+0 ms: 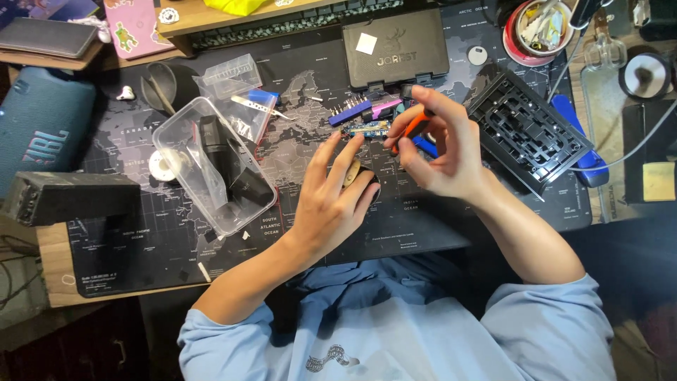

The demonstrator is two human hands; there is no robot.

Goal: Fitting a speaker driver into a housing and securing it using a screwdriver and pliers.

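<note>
Just above the centre of the frame, the right hand (pixel 443 152) grasps an orange-handled small hand tool (pixel 416 127), its tip at a small blue circuit board (pixel 367 129) lying on the dark map-printed desk mat (pixel 141 247). The left hand (pixel 335 197) is released, fingers spread, just below the board. A clear plastic box (pixel 211 166) lies at left, a black keyboard frame (pixel 525 130) at right.

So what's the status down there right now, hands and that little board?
Right hand grips orange-handled tool, tip at small blue circuit board. Left hand open, fingers spread beside board. Clear plastic box sits left, apart.
</note>
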